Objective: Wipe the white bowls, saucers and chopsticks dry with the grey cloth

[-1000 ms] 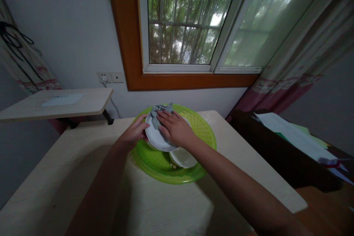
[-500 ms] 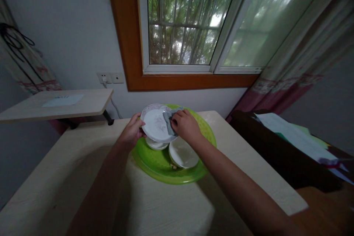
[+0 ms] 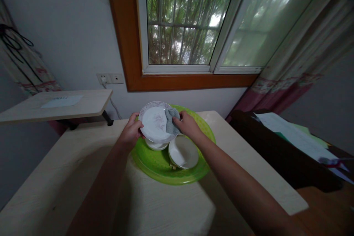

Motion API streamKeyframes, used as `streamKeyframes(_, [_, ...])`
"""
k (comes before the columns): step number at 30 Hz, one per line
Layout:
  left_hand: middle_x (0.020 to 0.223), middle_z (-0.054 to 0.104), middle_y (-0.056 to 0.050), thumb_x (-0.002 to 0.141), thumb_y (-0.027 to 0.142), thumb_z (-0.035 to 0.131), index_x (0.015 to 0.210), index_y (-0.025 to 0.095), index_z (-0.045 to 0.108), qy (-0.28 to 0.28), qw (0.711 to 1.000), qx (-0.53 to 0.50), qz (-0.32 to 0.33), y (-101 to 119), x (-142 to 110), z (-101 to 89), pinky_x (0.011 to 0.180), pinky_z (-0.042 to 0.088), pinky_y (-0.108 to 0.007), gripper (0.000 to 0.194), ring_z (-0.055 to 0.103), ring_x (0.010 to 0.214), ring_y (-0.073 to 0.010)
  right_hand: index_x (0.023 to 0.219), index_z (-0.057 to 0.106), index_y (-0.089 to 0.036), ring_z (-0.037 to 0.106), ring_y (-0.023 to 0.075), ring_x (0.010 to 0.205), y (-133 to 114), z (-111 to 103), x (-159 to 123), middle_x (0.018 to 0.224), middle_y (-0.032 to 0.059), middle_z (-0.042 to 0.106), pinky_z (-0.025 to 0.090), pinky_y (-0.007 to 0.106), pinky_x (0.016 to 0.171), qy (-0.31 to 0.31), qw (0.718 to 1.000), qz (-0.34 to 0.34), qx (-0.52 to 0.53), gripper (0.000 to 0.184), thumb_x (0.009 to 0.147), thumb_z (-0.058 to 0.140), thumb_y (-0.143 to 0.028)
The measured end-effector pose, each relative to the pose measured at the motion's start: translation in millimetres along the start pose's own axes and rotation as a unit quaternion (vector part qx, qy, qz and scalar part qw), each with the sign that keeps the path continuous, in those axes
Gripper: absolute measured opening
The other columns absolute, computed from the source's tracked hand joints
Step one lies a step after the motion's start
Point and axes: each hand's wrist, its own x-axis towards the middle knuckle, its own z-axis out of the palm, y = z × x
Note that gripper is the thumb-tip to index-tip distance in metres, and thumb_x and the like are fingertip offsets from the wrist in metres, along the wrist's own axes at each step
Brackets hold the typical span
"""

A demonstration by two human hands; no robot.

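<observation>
Left grip [image 3: 131, 131]: yours, clasped on the left rim of a flowered white plate [image 3: 153, 124], held over a green tray [image 3: 166, 177] on the counter [image 3: 155, 210]. Your right grip [image 3: 189, 124] pinched a grey cloth [image 3: 171, 118] against the plate's right side. Below, in the tray, sat a white bowl [image 3: 184, 152] and, partly hidden, a white dish [image 3: 156, 146].

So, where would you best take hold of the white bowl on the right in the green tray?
Probably by the near rim of the white bowl, coming from the near side: its mouth opens upward and that edge is exposed, while the plate, cloth and right hand crowd its far side.
</observation>
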Motion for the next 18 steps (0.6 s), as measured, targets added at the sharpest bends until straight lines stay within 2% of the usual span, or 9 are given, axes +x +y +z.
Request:
streamKeyframes(3, [0.067, 0.052, 0.006, 0.063, 0.016, 0.056, 0.111, 0.023, 0.048, -0.018, 1.0, 0.02, -0.003, -1, -1, 0.0, 0.039, 0.037, -0.02, 0.05, 0.05, 0.045, -0.0119, 0.081, 0.069, -0.015, 0.065, 0.0214, 0.072, 0, 0, 0, 0.081, 0.013, 0.074, 0.038, 0.029, 0.062, -0.051, 0.997, 0.004, -0.058, 0.039, 0.099, 0.051, -0.045])
streamKeyframes(7, [0.068, 0.054, 0.006, 0.064, 0.017, 0.057, 0.111, 0.023, 0.05, -0.046, 0.998, 0.04, -0.002, -3, -1, -1.7, 0.038, 0.035, -0.019, 0.048, 0.051, 0.043, -0.0111, 0.082, 0.071, -0.016, 0.067, 0.0219, 0.075, 1, 0, 0, 0.083, 0.0133, 0.075, 0.038, 0.029, 0.062, -0.045, 0.996, -0.005, -0.074, 0.042, 0.1, 0.049, -0.046])
streamKeyframes(12, [0.063, 0.054, 0.007, 0.065, 0.018, 0.056, 0.11, 0.024, 0.053, -0.069, 0.996, 0.055, -0.007, -5, -2, -5.4, 0.036, 0.032, -0.019, 0.046, 0.049, 0.039, -0.0114, 0.088, 0.07, -0.017, 0.065, 0.0207, 0.074, 2, -3, 0, 0.084, 0.0099, 0.075, 0.038, 0.028, 0.062, -0.025, 0.999, -0.043, -0.017, 0.04, 0.101, 0.047, -0.046])
streamKeyframes(18, [0.068, 0.058, 0.004, 0.067, 0.018, 0.056, 0.115, 0.024, 0.058, -0.098, 0.993, 0.056, -0.016, -7, -3, -11.0, 0.037, 0.031, -0.02, 0.049, 0.048, 0.041, -0.0111, 0.082, 0.066, -0.018, 0.061, 0.0184, 0.069, -1, -5, -3, 0.077, 0.0046, 0.07, 0.038, 0.027, 0.061, -0.023, 0.997, -0.072, 0.034, 0.036, 0.099, 0.05, -0.045])
